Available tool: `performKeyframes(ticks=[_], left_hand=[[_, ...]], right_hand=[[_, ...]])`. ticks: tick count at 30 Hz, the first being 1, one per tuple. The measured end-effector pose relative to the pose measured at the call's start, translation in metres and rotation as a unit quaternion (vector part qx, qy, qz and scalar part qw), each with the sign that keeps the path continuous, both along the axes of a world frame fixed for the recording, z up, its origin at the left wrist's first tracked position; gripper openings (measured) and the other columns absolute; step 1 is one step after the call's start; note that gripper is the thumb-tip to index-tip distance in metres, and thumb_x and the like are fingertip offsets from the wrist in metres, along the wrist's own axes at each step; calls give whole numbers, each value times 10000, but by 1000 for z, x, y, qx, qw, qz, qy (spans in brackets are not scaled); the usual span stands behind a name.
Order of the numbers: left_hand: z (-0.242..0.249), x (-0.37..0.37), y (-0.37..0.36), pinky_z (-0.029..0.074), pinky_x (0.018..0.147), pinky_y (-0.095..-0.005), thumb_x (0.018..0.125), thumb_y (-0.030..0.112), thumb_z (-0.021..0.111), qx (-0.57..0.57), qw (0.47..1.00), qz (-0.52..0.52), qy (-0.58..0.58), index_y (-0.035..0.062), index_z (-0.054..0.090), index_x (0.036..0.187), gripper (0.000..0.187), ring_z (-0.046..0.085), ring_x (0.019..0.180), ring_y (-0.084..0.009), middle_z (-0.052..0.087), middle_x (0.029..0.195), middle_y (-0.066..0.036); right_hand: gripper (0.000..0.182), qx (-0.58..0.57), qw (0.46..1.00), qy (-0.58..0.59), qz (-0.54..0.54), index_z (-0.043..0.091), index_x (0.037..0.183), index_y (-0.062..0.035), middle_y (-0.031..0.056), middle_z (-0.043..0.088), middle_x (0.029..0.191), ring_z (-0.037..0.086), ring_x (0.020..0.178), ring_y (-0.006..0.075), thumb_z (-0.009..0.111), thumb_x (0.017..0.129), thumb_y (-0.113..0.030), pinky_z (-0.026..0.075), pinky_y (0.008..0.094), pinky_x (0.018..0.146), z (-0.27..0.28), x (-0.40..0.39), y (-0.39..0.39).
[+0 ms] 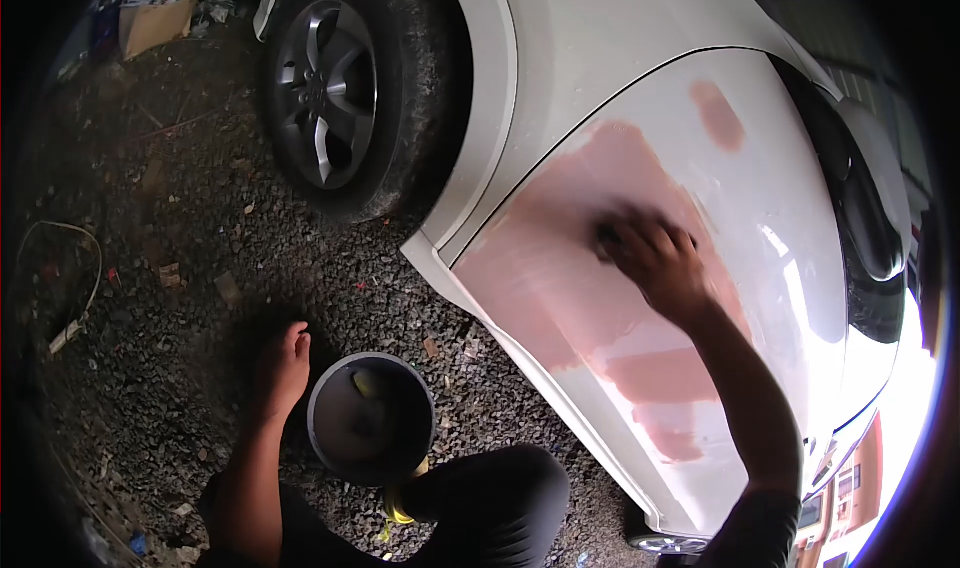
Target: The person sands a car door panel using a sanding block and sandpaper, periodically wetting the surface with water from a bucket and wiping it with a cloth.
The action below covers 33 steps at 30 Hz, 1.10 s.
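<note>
My right hand point(660, 263) presses a dark sanding block point(607, 238) against the white car door point(790, 338). Motion blurs the block and the fingertips, and the fingers hide part of the block. Underneath is a large pinkish-brown patch of filler or primer point(540, 298) with a dull, smeared surface. My left hand point(285, 368) hangs over the gravel, seen edge-on with its fingers loosely bent and nothing visible in them. Just right of it stands a grey bucket point(316, 423) of murky water, with a yellowish piece point(364, 384) inside near the rim.
Upper left of the door is the front wheel point(325, 93) under the white fender point(560, 28). The side mirror point(875, 198) juts out at right. Gravel point(200, 358) covers the ground, with a pale cord point(98, 268) at left. A cardboard box point(158, 23) lies at the back. My bent knee point(525, 478) is near the sill.
</note>
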<state>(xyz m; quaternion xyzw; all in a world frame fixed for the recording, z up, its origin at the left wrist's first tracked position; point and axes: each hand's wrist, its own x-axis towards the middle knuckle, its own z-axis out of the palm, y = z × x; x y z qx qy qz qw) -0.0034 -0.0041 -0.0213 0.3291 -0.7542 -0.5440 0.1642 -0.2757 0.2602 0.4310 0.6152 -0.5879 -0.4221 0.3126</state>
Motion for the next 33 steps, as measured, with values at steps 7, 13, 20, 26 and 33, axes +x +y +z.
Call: performKeyframes(ticks=[7, 13, 20, 26, 33], left_hand=[[9, 1, 7, 554, 860, -404, 1073, 242, 536, -80, 993, -44, -70, 62, 617, 1319, 315, 716, 972, -284, 729, 1111, -156], [15, 6, 2, 544, 903, -457, 1066, 281, 523, 8, 1000, 7, 7, 83, 637, 1287, 318, 694, 1065, -369, 731, 1142, -171], [19, 1, 8, 543, 901, -466, 1071, 285, 515, -58, 995, -38, -70, 86, 641, 1290, 322, 691, 1068, -376, 729, 1149, -171], [48, -5, 11, 538, 906, -469, 1066, 273, 521, -42, 998, -43, -34, 87, 643, 1287, 314, 688, 1073, -375, 731, 1132, -175], [6, -7, 13, 541, 913, -452, 1062, 254, 533, -46, 996, -55, -46, 75, 642, 1277, 301, 685, 1084, -371, 726, 1149, -175]], right_hand=[[477, -49, 999, 10, -18, 638, 1363, -213, 12, 491, 1529, 467, 1366, 242, 620, 888, -166, 443, 442, 1070, -14, -4, -43], [397, -13, 1000, 7, -12, 677, 1321, -246, 26, 503, 1517, 524, 1278, 237, 603, 936, -187, 461, 434, 1035, 1, -2, -3], [373, -58, 997, 1, -51, 695, 1304, -222, 19, 525, 1511, 546, 1254, 277, 640, 939, -170, 474, 464, 994, -6, 3, -21], [434, -43, 999, -5, -18, 677, 1328, -243, 8, 529, 1498, 533, 1267, 278, 619, 908, -153, 487, 461, 998, 1, 2, 0], [494, -64, 998, 15, -25, 641, 1376, -245, 0, 527, 1496, 534, 1254, 256, 603, 900, -115, 464, 444, 1030, -10, 4, -30]])
